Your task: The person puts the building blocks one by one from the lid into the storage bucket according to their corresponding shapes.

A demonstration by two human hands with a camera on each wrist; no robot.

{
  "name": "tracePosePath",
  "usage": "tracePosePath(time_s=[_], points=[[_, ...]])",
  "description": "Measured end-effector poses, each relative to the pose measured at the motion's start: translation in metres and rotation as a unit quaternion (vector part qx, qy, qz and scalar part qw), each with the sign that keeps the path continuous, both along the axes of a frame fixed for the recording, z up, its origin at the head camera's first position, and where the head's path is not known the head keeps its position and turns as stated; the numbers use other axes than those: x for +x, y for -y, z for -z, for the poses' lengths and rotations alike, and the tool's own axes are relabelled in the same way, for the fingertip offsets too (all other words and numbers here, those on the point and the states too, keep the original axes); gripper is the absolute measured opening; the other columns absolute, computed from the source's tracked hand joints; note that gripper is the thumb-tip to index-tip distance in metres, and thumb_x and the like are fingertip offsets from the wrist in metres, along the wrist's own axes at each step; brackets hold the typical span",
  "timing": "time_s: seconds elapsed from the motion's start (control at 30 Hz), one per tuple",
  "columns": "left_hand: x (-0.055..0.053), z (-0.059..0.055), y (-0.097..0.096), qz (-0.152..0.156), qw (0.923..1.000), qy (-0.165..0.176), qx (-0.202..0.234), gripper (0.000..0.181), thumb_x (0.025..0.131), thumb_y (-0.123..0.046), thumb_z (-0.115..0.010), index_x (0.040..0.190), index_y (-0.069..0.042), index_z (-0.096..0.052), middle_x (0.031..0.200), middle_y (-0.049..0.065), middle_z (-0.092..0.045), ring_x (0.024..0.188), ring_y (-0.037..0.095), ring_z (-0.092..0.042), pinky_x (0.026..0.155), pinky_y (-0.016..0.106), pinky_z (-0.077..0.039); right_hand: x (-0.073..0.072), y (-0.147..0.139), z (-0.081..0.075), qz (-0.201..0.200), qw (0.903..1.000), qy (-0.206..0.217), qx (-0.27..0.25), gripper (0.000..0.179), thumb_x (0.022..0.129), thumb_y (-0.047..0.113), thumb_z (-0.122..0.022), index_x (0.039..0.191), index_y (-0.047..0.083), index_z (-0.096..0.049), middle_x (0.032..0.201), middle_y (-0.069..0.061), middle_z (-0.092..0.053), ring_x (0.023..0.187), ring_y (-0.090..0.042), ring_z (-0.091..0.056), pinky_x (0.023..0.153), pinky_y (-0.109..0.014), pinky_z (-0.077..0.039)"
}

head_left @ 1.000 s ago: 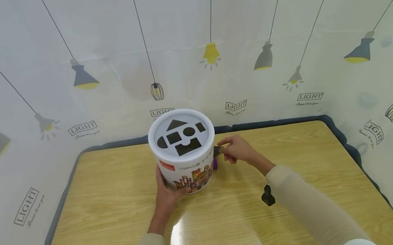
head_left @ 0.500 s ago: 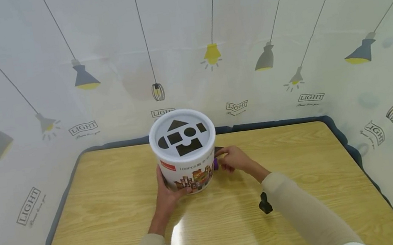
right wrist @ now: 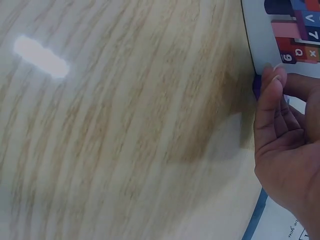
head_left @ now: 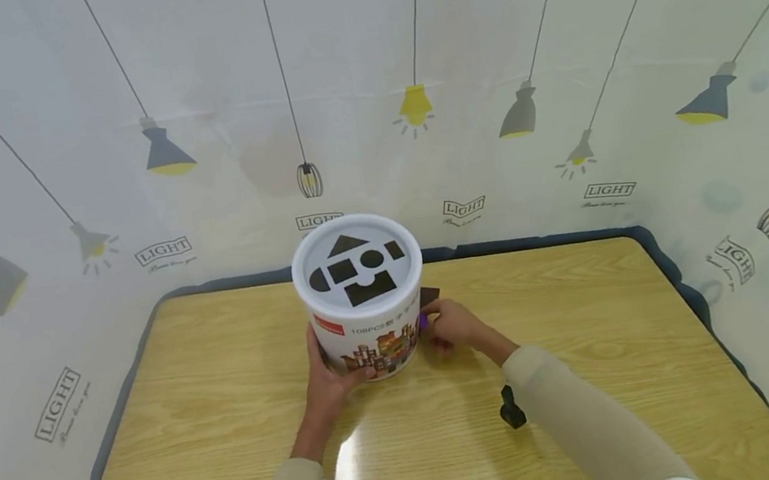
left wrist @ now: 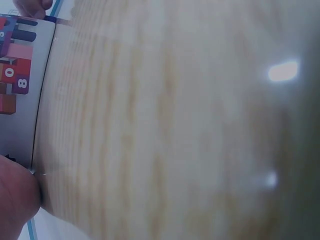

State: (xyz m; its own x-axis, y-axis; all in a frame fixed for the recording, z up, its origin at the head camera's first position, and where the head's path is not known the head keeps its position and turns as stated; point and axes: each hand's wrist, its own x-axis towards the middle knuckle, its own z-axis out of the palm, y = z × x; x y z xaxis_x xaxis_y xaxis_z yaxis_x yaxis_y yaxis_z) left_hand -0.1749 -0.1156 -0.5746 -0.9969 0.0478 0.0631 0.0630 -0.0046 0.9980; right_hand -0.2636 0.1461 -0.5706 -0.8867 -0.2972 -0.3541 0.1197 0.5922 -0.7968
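A white toy-block bucket [head_left: 365,308] stands upright on the table, its lid [head_left: 365,261] marked with dark shapes. My left hand [head_left: 326,383] holds its lower left side, thumb across the front; in the left wrist view part of that hand [left wrist: 17,200] shows beside the bucket [left wrist: 25,110]. On the bucket's right, my right hand [head_left: 457,323] has bent fingers at a small purple piece [head_left: 423,321], mostly hidden. The right wrist view shows the right hand [right wrist: 285,120] with fingertips close together by the purple piece [right wrist: 257,86]; a pinch cannot be made out. Behind it juts a dark flat piece [head_left: 429,295].
The wood-grain table [head_left: 233,425] has a dark blue edge [head_left: 243,280] at the back. Beyond it hangs a pale curtain [head_left: 358,55] printed with lamps. Small black devices [head_left: 511,408] sit under both sleeved wrists.
My right hand has let go of the dark piece and moved left and slightly down to the purple piece. The dark piece stays behind the bucket. Left hand and bucket have not moved.
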Motion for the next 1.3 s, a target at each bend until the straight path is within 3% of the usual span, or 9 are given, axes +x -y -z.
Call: tracePosePath(time_s=[0.2, 0.4, 0.57, 0.7, 0.9, 1.1, 1.3], points=[[0.0, -0.001, -0.001, 0.001, 1.0, -0.006, 0.004, 0.123, 0.068, -0.005, -0.087, 0.154, -0.04, -0.006, 0.155, -0.006, -0.03, 0.147, 0.021, -0.018, 0.122, 0.049, -0.005, -0.004, -0.004, -0.014, -0.001, 0.9999, -0.016, -0.005, 0.043, 0.085, 0.004, -0.056, 0.128, -0.002, -0.059, 0.061, -0.009, -0.064, 0.046, -0.018, -0.06, 0.048, -0.037, -0.057], [0.001, -0.001, 0.0, 0.001, 1.0, -0.008, 0.003, 0.123, 0.068, -0.004, -0.087, 0.155, -0.037, -0.005, 0.156, -0.003, -0.029, 0.147, 0.022, -0.018, 0.122, 0.049, -0.004, -0.011, -0.009, -0.039, -0.001, 0.9994, -0.023, -0.026, 0.028, 0.089, 0.01, -0.061, 0.115, 0.001, -0.065, 0.066, -0.012, -0.065, 0.049, -0.018, -0.059, 0.049, -0.033, -0.056], [0.001, -0.001, 0.001, 0.003, 1.0, -0.008, 0.003, 0.123, 0.068, -0.004, -0.087, 0.154, -0.036, -0.007, 0.155, -0.001, -0.03, 0.146, 0.024, -0.02, 0.122, 0.05, -0.007, -0.02, -0.01, -0.064, -0.005, 0.9983, -0.056, -0.015, 0.039, 0.091, 0.012, -0.061, 0.128, 0.002, -0.059, 0.071, -0.019, -0.067, 0.048, -0.017, -0.059, 0.048, -0.03, -0.056], [0.0, -0.001, 0.001, 0.006, 0.9999, -0.008, 0.006, 0.122, 0.067, -0.003, -0.087, 0.154, -0.037, -0.008, 0.154, -0.002, -0.032, 0.145, 0.023, -0.022, 0.121, 0.05, -0.008, -0.025, -0.01, -0.088, -0.026, 0.9958, -0.087, -0.007, 0.041, 0.091, 0.013, -0.061, 0.129, 0.001, -0.058, 0.074, -0.024, -0.067, 0.047, -0.017, -0.059, 0.048, -0.032, -0.056], [-0.001, 0.001, 0.0, 0.005, 0.9998, -0.016, 0.009, 0.122, 0.067, -0.003, -0.087, 0.153, -0.039, -0.009, 0.152, -0.003, -0.034, 0.144, 0.022, -0.024, 0.121, 0.05, -0.008, -0.031, -0.007, -0.125, -0.06, 0.9905, -0.124, 0.01, 0.033, 0.094, 0.02, -0.06, 0.123, 0.005, -0.061, 0.075, -0.021, -0.067, 0.05, -0.02, -0.061, 0.049, -0.033, -0.056], [-0.001, 0.002, 0.0, 0.007, 0.9997, -0.02, 0.007, 0.121, 0.068, -0.002, -0.087, 0.153, -0.039, -0.009, 0.152, -0.004, -0.034, 0.144, 0.022, -0.024, 0.121, 0.05, -0.008, -0.036, -0.007, -0.152, -0.062, 0.9877, -0.143, 0.016, 0.035, 0.093, 0.02, -0.06, 0.125, 0.007, -0.06, 0.07, -0.013, -0.066, 0.058, -0.034, -0.064, 0.051, -0.035, -0.057], [-0.001, 0.002, 0.0, 0.003, 0.9999, -0.015, -0.002, 0.121, 0.067, -0.003, -0.087, 0.153, -0.041, -0.01, 0.152, -0.007, -0.034, 0.145, 0.02, -0.023, 0.122, 0.048, -0.008, -0.036, -0.006, -0.174, -0.05, 0.9853, -0.163, 0.003, 0.043, 0.093, 0.016, -0.06, 0.134, 0.004, -0.055, 0.066, -0.011, -0.065, 0.051, -0.027, -0.06, 0.047, -0.034, -0.054]])
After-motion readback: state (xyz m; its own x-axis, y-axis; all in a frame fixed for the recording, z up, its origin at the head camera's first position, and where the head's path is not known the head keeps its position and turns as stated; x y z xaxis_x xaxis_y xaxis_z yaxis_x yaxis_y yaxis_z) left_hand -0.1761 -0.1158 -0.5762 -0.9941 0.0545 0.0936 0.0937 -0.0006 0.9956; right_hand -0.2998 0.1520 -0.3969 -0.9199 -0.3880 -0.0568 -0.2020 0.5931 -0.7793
